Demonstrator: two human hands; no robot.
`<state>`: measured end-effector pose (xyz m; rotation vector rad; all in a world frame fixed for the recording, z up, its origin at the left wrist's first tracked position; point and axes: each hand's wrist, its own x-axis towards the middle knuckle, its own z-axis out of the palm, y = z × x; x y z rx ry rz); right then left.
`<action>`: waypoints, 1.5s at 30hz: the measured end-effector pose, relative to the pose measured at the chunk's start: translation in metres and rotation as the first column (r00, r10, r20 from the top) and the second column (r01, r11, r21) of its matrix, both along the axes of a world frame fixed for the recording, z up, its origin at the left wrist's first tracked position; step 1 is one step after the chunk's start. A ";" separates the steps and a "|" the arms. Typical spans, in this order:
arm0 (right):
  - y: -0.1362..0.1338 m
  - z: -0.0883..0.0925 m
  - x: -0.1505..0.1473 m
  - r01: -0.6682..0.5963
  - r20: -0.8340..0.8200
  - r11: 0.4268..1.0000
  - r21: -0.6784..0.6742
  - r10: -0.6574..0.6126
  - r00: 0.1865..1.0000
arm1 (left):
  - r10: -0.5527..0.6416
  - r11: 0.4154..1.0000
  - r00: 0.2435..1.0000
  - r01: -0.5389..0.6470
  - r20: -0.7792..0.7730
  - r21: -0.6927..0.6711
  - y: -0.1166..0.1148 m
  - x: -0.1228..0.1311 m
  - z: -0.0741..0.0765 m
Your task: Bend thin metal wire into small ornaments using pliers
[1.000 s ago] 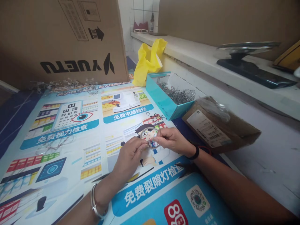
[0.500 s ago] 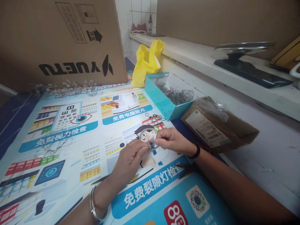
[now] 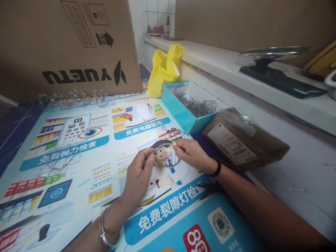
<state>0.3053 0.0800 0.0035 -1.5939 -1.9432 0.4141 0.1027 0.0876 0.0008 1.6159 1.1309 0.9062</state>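
Between my two hands is a thin, round grey hoop [image 3: 168, 166], with the printed cover below showing through it. Its exact kind is hard to make out. My left hand [image 3: 139, 171] pinches the hoop's left edge between thumb and fingers. On the opposite side, my right hand [image 3: 193, 154] is closed on the upper right edge, its fingertips partly hidden. Several small black rings [image 3: 173, 133] lie just beyond my right hand. A dark pointed tool [image 3: 207, 189], partly under my right forearm, rests on the cover.
A turquoise box [image 3: 181, 112] holds tangled thin wire pieces [image 3: 198, 105]. Next to it are a brown carton [image 3: 231, 143] and a yellow bag [image 3: 162, 71]. Clear wiry pieces [image 3: 101, 98] lie by a big cardboard box [image 3: 89, 42]. A white ledge [image 3: 215, 57] runs along the right.
My left hand has turned more upright and moved from the hoop's lower left to its left edge. My right hand has risen slightly. More of the hoop shows now.
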 end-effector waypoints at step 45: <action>0.005 -0.005 -0.006 0.100 0.351 0.991 -0.084 -0.065 0.934 | 0.070 0.995 0.996 -0.066 0.053 -0.076 0.000 0.000 0.001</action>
